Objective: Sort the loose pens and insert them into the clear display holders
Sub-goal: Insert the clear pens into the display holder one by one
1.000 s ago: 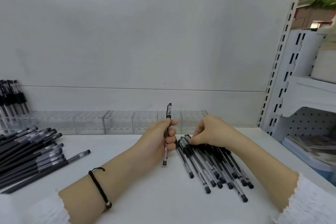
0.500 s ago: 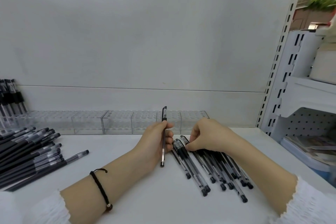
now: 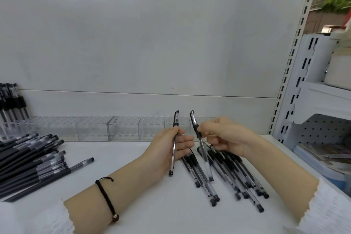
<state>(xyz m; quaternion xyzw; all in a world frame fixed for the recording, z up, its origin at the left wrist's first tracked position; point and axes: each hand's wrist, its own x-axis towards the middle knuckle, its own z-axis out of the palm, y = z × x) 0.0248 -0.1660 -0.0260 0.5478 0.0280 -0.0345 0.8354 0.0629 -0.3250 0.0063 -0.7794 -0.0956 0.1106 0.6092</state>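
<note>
My left hand [image 3: 169,150] grips a black-capped clear pen [image 3: 174,144] nearly upright, cap end up. My right hand [image 3: 226,137] pinches a second pen [image 3: 202,146] just below its cap, lifted off the shelf and tilted, cap up. Under that hand lies a loose pile of pens [image 3: 228,175] on the white shelf [image 3: 133,186]. A row of clear display holders [image 3: 121,128] runs along the back wall behind both hands. Several pens [image 3: 11,100] stand in the far-left holder.
A second heap of black pens [image 3: 32,159] lies at the left of the shelf. A slotted white upright [image 3: 292,62] closes the right side. Beyond it stand a pegboard shelf unit [image 3: 322,129] and stacked books [image 3: 326,156].
My right hand has lifted one pen out of the pile and raised it cap up beside the left hand's pen. The left hand has kept its pen almost still.
</note>
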